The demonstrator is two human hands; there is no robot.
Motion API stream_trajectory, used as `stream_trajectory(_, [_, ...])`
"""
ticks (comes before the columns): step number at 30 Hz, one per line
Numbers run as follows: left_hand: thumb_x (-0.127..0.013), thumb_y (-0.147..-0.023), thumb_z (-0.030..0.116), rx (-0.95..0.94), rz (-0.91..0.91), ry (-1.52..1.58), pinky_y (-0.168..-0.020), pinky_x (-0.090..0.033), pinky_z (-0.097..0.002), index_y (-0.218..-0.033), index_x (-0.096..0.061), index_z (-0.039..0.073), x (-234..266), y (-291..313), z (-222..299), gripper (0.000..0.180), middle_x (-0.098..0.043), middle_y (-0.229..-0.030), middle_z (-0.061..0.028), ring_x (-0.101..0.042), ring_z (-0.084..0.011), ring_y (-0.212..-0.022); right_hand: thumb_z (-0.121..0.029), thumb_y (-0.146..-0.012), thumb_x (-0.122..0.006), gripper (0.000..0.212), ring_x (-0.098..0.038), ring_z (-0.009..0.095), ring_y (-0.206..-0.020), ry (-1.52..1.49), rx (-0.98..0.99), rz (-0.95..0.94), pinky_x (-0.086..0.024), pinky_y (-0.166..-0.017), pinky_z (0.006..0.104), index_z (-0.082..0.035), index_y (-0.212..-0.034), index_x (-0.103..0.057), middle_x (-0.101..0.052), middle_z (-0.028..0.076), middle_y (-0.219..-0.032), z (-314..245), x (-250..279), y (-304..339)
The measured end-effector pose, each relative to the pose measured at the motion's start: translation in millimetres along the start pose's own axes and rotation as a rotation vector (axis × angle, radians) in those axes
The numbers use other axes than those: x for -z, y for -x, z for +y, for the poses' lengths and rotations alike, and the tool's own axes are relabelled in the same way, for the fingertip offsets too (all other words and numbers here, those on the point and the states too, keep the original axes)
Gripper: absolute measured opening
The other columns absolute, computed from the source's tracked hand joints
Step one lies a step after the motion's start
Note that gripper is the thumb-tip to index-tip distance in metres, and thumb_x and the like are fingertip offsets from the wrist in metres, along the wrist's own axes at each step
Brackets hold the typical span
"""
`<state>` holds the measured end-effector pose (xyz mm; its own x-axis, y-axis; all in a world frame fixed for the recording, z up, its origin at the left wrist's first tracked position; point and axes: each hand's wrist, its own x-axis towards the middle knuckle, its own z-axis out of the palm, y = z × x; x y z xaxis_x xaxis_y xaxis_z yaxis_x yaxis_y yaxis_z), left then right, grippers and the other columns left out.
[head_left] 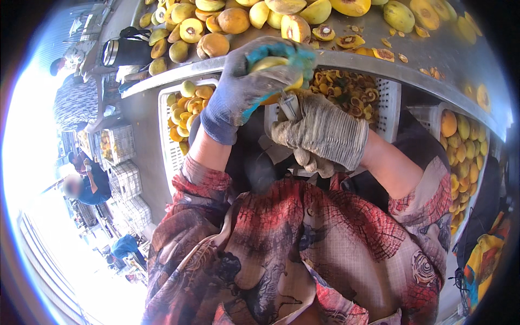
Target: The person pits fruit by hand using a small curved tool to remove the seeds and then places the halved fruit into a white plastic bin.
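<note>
At a worktop (357,60) of fruit (233,20), our left fingers (297,54) clamp a yellow piece (271,63), our right fingers (286,133) a metal tool (291,106) — striped glove (335,129) partly blocking a crate (389,105).

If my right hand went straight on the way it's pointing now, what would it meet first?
Your right hand points up and left in the picture, tool leading, so the first thing looks to be the fruit in your left hand. The tool may be touching it; depth is unclear.

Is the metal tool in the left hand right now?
No, the metal tool is in the gloved right hand, while the gloved left hand grips a yellow fruit.
</note>
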<state>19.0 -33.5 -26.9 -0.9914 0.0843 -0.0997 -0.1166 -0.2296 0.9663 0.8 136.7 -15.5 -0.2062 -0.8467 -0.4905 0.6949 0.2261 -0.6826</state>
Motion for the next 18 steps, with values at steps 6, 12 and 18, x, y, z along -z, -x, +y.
stream_trajectory(6, [-0.070, -0.069, 0.011, 0.055, -0.166, -0.305, -0.081, -0.045, -0.0255, -0.100, -0.057, -0.001, 4, -3, 15, 0.035, -0.059, -0.099, -0.0058, -0.055, -0.0127, -0.090, -0.016, -0.080, -0.059, 0.018, -0.045, 0.012, -0.035, -0.291, -0.041, -0.206, -0.038, -0.030, 0.0242, -0.003, -0.086, -0.048, -0.046, 0.004, -0.050, 16, 4, 1])
stream_trajectory(12, [-0.069, -0.069, 0.008, 0.125, -0.042, 0.204, -0.075, -0.046, -0.0238, -0.098, -0.058, 0.002, -8, 6, -5, 0.031, -0.059, -0.094, -0.0037, -0.056, -0.0125, -0.085, -0.023, -0.081, -0.059, 0.032, -0.042, 0.009, -0.039, -0.638, 0.014, -0.547, -0.036, -0.034, 0.0215, -0.008, -0.105, -0.046, -0.052, 0.003, -0.075, 29, 12, 5])
stream_trajectory(18, [-0.063, -0.077, 0.010, -0.076, 0.144, -0.067, -0.071, -0.046, -0.0229, -0.099, -0.058, 0.003, -6, 8, -12, 0.024, -0.058, -0.093, -0.0033, -0.055, -0.0113, -0.084, -0.018, -0.081, -0.057, 0.024, -0.050, 0.013, -0.046, -0.063, 0.047, -0.277, -0.042, -0.041, 0.0238, -0.005, -0.098, -0.049, -0.055, 0.007, -0.079, 12, 12, 4])
